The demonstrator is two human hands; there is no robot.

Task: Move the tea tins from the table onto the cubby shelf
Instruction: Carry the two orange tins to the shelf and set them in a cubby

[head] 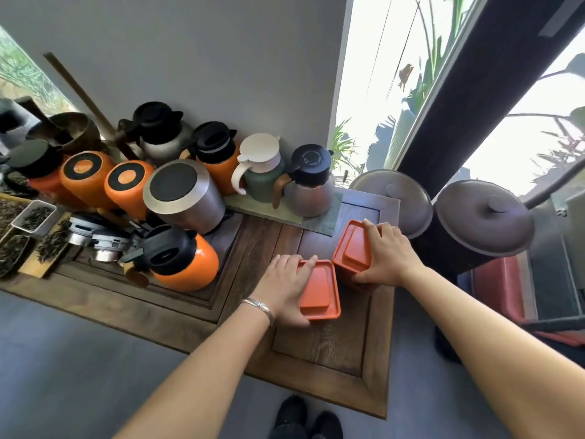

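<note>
- Two orange tea tins stand side by side on the wooden bench (329, 346), near its right end.
- Left hand (286, 285) grips the near tin (318, 291), fingers curled over its lid edge.
- Right hand (387, 253) clasps the far tin (353, 248), at the near tin's 1 o'clock.
- Flasks (177, 194) crowd the bench at 10 o'clock.

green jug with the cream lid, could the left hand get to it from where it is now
Probably yes. The left hand grips the near orange tin and would have to release it first. The wooden table between hand and green jug looks bare, and nothing stands before the jug.
</note>
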